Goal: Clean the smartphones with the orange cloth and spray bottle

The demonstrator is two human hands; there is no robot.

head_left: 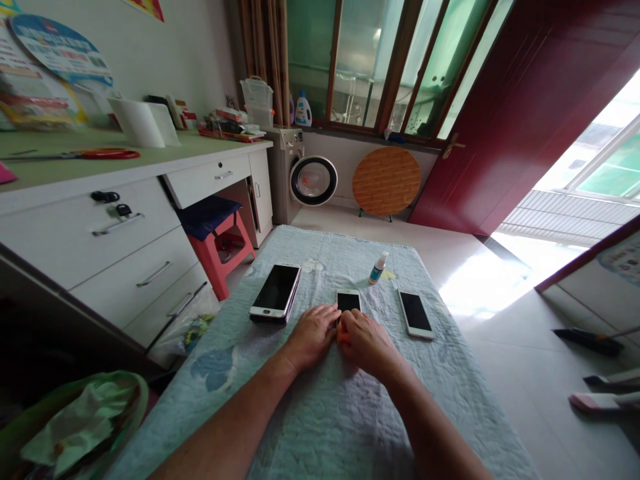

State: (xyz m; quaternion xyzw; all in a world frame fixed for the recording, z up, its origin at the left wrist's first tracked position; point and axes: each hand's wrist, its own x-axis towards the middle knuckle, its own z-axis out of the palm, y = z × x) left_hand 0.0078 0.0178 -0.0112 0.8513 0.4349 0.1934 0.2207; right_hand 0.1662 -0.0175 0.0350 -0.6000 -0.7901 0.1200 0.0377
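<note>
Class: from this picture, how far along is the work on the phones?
Done: nothing visibly finished. In hand: left hand and right hand meet at the middle phone, an orange thing between them. Left: probably the left phone and right phone, lying dark and untouched; the spray bottle stands apart.

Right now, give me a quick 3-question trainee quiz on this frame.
1. True or false: the bottle stands apart from the left hand and right hand.
2. How many screens show on the quilt? A two, B three, C five.
3. Fill in: both hands meet at the near end of the ___ phone.
Key: 1 true; 2 B; 3 middle phone.
</note>
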